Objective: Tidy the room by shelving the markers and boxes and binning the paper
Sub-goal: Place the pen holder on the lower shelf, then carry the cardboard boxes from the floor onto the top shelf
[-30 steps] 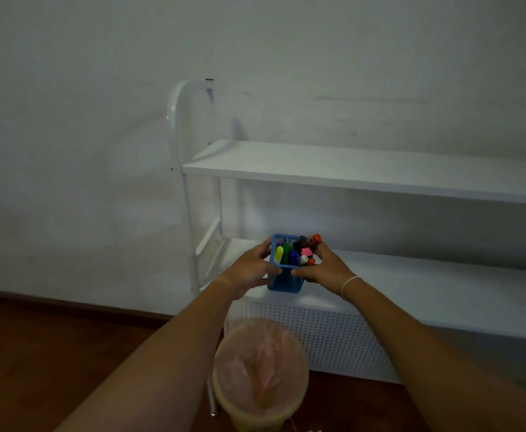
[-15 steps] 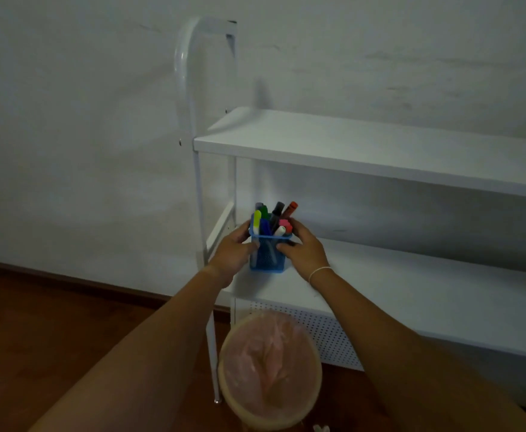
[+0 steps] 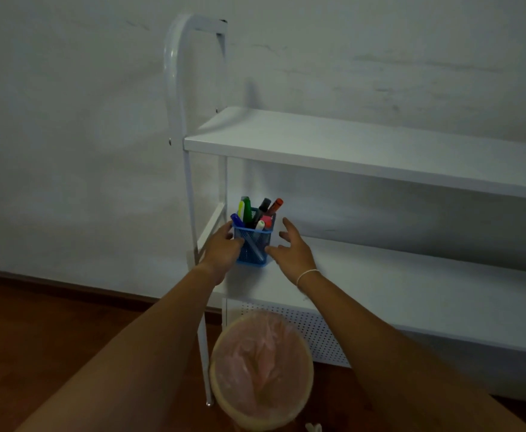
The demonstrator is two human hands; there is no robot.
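Note:
A blue mesh holder (image 3: 253, 246) full of coloured markers (image 3: 260, 212) stands upright at the left end of the lower white shelf (image 3: 411, 288). My left hand (image 3: 222, 249) still touches the holder's left side, fingers curled against it. Just to the holder's right is my right hand (image 3: 289, 247), a little off it, with fingers spread and nothing in them. A bin (image 3: 261, 372) lined with a pink bag stands on the floor below my arms.
The upper white shelf (image 3: 364, 148) runs right from a curved white frame post (image 3: 177, 88). A perforated white panel (image 3: 314, 325) closes the space under the lower shelf. Brown wooden floor (image 3: 52, 332) lies to the left, a pale wall behind.
The holder went from held in the air to standing on the lower shelf. My right hand has let go and pulled off to the right; my left hand stays against it.

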